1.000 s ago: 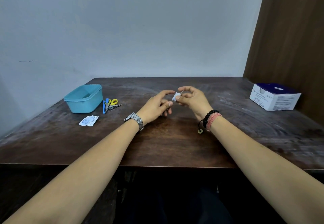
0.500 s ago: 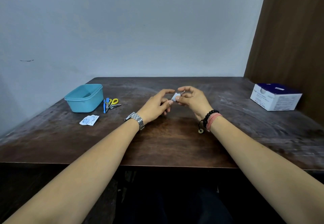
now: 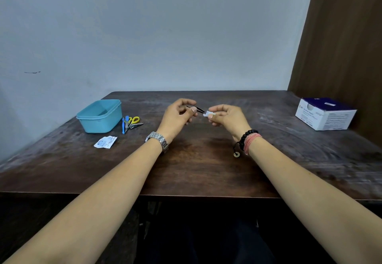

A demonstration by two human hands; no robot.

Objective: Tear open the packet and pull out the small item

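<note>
Nearest, both forearms are crossing the table (image 3: pixel 190 172) edge; a watch (image 3: pixel 158 139) is on the left wrist, bead bracelets (image 3: pixel 249 139) on the right. Left hand (image 3: pixel 175 116) is pinching dark tweezers (image 3: pixel 196 108), grip clamped on them, tips pointing to 3 o'clock at a small white pad (image 3: pixel 207 113). Right hand (image 3: pixel 229 118) is pinching that pad, above table centre. Judged step: wiping the tweezer tips; next calls for sliding the tips steadily through the pad. At 10 o'clock: torn sachet (image 3: pixel 105 141), scissors and clippers (image 3: pixel 132 123), teal tub (image 3: pixel 99 115). At 2 o'clock: white-blue box (image 3: pixel 325 114), "BD" logo readable, other print too small.
</note>
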